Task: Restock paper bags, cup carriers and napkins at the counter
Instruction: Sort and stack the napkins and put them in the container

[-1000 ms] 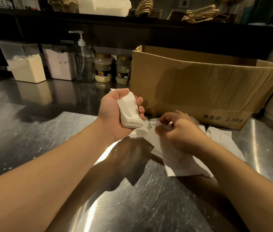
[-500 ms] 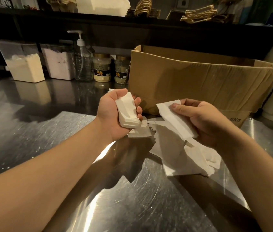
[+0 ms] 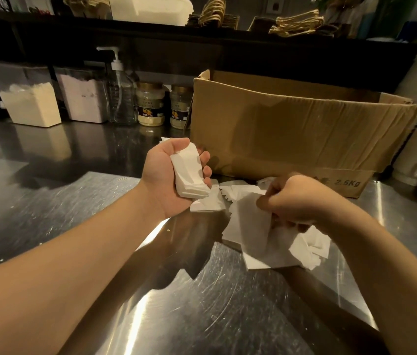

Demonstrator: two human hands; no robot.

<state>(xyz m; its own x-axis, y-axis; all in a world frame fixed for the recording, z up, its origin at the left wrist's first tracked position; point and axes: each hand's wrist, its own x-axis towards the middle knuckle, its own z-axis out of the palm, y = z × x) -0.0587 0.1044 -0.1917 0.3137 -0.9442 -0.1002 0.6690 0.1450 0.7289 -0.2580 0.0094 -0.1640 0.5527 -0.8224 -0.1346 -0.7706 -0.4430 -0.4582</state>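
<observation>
We see a scratched steel surface (image 3: 56,216) filling most of the view, with an open cardboard box (image 3: 292,129) standing on it toward the back right. Behind it on the left stand two clear tubs of powder (image 3: 33,103), a pump bottle (image 3: 121,96) and two small jars (image 3: 151,105); a dark shelf (image 3: 202,34) above carries brown paper bags with twine handles (image 3: 297,23).

Both forearms reach in from the bottom corners, bare. Our left hand (image 3: 174,178) is raised just off the surface, palm turned up and inward, its fingers curled closed around a neat stack of folded white napkins (image 3: 188,172) — thumb across the top, fingertips showing on the far side. Our right hand (image 3: 297,201) is knuckles-up and bunched, thumb and fingers pinched shut on the edge of one loose sheet (image 3: 251,221) lifted from the scattered pile of white napkins (image 3: 274,249), which lies on the surface just in front of the box. One more flat napkin (image 3: 208,204) sits between the two hands, just below the held stack.
</observation>
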